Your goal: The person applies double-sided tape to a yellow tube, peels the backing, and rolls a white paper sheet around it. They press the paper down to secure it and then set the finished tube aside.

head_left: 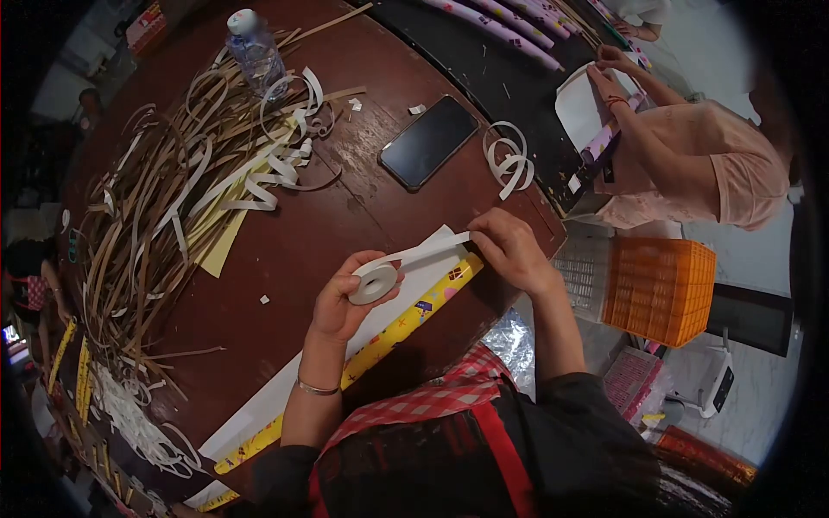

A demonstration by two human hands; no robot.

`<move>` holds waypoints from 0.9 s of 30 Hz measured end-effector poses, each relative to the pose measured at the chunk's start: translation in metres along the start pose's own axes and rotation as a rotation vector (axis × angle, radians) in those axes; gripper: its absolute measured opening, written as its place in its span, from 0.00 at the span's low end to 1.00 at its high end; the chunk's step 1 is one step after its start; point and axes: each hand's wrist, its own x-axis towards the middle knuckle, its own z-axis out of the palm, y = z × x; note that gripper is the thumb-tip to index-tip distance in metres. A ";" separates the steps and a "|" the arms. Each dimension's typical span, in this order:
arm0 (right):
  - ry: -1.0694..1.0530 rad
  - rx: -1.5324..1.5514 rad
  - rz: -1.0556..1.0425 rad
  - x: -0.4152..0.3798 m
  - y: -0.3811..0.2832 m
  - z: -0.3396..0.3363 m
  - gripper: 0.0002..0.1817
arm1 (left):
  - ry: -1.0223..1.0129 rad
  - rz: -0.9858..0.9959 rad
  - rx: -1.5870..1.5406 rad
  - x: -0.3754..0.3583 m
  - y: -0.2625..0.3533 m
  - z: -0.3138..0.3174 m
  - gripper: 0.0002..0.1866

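My left hand (pixel 338 304), a metal bangle at its wrist, is closed around a flat roll of white tape (pixel 380 296). A length of the tape runs from the roll to my right hand (pixel 515 251), whose thumb and fingers pinch its free end. Beneath both hands lies a yellow patterned paper (pixel 393 332), rolled along its near edge, with its white underside (pixel 276 401) facing up. The stretched tape passes just over the far right end of this paper.
Piled brown and white strips (pixel 173 198) cover the table's left side, by a bottle (pixel 257 60). Farther back lie a phone (pixel 429 142) and curled white strips (pixel 509 164). At right, a person (pixel 691 164) handles purple paper beside an orange crate (pixel 661 289).
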 end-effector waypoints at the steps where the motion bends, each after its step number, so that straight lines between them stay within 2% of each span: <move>1: 0.001 -0.001 0.000 0.003 0.005 0.002 0.08 | -0.003 0.003 0.003 0.000 -0.001 -0.001 0.29; 4: 0.059 0.006 -0.053 0.015 0.014 0.011 0.08 | -0.032 0.005 0.002 0.001 -0.003 -0.005 0.29; 6: 0.118 0.079 0.067 0.022 0.013 0.017 0.08 | -0.058 0.003 -0.001 0.001 -0.003 -0.005 0.28; 10: 0.056 0.054 0.047 0.028 0.012 0.018 0.06 | -0.026 -0.002 0.021 -0.001 -0.003 -0.002 0.28; 12: 0.041 -0.072 -0.029 0.030 0.012 0.017 0.06 | -0.022 0.000 0.023 0.000 -0.003 -0.003 0.28; 16: 0.004 0.036 0.078 0.030 0.008 0.013 0.06 | -0.005 0.008 0.024 0.000 -0.004 -0.004 0.28; 22: 0.051 0.016 -0.029 0.028 0.017 0.017 0.06 | -0.002 0.017 0.026 0.001 -0.005 -0.006 0.28; 25: 0.143 0.083 0.060 0.027 0.017 0.021 0.06 | -0.023 0.012 0.025 0.001 -0.004 -0.005 0.28; 27: 0.045 0.011 0.124 0.028 0.013 0.015 0.06 | -0.039 0.006 0.022 0.000 -0.004 -0.005 0.29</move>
